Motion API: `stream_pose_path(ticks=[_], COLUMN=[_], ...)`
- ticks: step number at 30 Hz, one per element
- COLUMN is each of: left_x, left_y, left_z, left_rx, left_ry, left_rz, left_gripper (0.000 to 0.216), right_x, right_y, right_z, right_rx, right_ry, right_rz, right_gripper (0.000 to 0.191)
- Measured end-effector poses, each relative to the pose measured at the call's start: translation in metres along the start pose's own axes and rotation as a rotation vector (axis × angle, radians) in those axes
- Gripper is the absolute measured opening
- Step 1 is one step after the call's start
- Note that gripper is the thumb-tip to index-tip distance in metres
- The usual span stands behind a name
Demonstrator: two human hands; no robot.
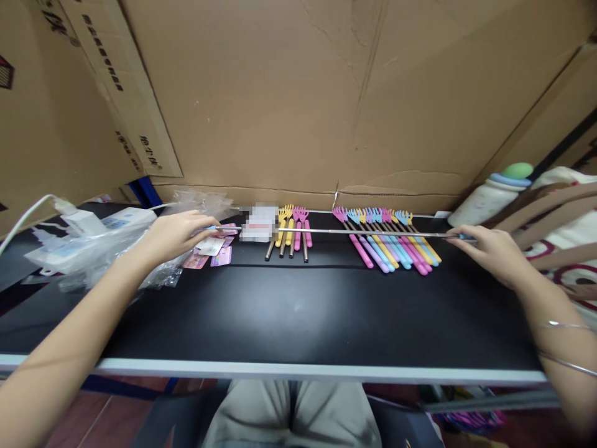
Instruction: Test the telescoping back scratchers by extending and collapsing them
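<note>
A thin telescopic back scratcher point(321, 231), its metal rod drawn out long, stretches level between my two hands above the table. My left hand point(180, 233) is closed on its left end, where a bit of blue shows. At the right end my right hand point(489, 252) grips it, also with some blue at the fingers. Behind and below the rod lie short back scratchers with claw heads: several yellow and pink ones point(298, 233) left of centre, and a slanted row in pink, purple, blue and yellow point(387, 239) to the right.
Clear plastic bags point(163, 270) and a white power strip point(125, 219) lie at left. Small printed cards point(221, 256) are near my left hand. A white bottle point(485, 200) and a patterned bag point(569, 236) stand at right. Cardboard point(298, 112) walls the black table point(298, 323).
</note>
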State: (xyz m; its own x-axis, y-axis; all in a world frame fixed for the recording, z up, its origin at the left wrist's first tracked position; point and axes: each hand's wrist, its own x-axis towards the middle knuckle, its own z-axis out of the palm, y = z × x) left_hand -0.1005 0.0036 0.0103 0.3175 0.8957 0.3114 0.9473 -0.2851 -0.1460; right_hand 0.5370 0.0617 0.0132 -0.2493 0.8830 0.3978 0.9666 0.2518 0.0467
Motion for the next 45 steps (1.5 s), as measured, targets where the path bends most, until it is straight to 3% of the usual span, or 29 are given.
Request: stream_pose_path(ticks=[14, 23, 33, 37, 45], left_x=[-0.001, -0.002, 0.001, -0.001, 0.000], left_y=[-0.009, -0.016, -0.017, -0.012, -0.019], left_z=[-0.003, -0.003, 0.004, 0.005, 0.003], left_rx=[-0.030, -0.034, -0.054, -0.015, 0.158], left_ry=[-0.019, 0.044, 0.019, 0.040, 0.093], left_rz=[-0.018, 0.002, 0.045, 0.003, 0.061], left_gripper=[0.042, 0.039, 0.041, 0.042, 0.039], right_x=[0.000, -0.002, -0.004, -0.005, -0.001], right_y=[0.003, 0.002, 0.003, 0.001, -0.015], right_z=[0.000, 0.000, 0.001, 0.001, 0.002], right_rx=[-0.125, -0.078, -0.011, -0.067, -0.247], right_ry=[0.065, 0.070, 0.008, 0.077, 0.314], right_rz=[-0.036, -0.063, 0.048, 0.014, -0.235], right_gripper=[0.071, 0.060, 0.052, 0.055, 0.050])
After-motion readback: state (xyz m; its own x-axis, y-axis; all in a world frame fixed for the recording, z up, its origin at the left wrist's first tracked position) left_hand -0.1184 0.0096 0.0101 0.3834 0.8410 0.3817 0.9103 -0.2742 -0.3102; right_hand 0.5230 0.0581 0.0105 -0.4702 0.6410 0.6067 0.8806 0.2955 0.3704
